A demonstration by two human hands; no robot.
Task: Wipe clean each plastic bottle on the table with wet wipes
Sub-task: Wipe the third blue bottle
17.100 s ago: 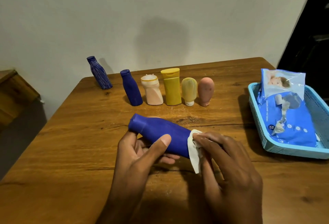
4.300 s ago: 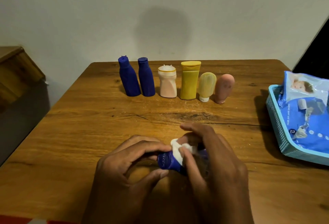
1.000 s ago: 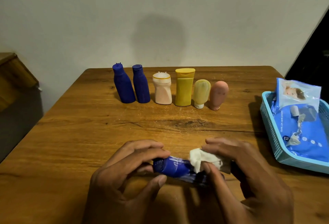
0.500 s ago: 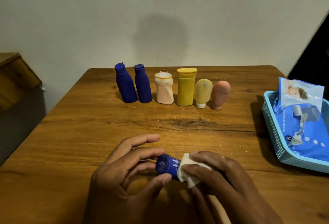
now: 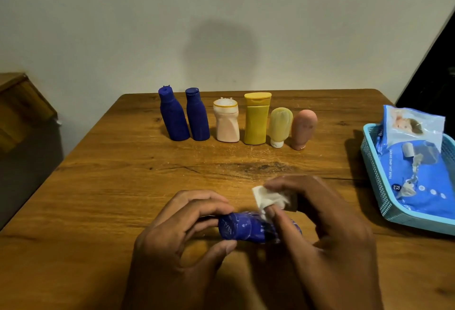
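Wet wipe (image 5: 267, 199) now further right along glossy blue bottle (image 5: 242, 229), pinched by right hand (image 5: 327, 231); left hand (image 5: 182, 233) gripping cap end.

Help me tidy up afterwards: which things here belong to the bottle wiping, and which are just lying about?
Job:
- small dark blue plastic bottle, held by left hand
- white wet wipe, pinched by right hand
- six standing plastic bottles
- blue wet-wipes pack

Lying about:
- turquoise plastic basket
- wooden cabinet
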